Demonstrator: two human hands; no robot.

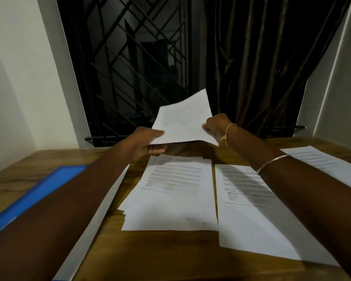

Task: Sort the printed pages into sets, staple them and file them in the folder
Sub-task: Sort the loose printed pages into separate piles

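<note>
Both hands hold up a thin set of printed pages (183,120) above the far middle of the wooden table (170,254). My left hand (144,144) pinches its left edge, thumb on top and fingers beneath. My right hand (217,126) grips its right edge. Below lies a fanned stack of printed pages (172,195) at the table's centre. A single printed sheet (249,209) lies beside that stack on the right. Another sheet (324,161) sits at the far right. The blue folder (39,191) lies at the left, partly under my left forearm.
A white sheet (95,222) sticks out along the blue folder's right edge. Behind the table are a dark window with a metal grille (134,63) and a brown curtain (255,63). White walls close in on both sides.
</note>
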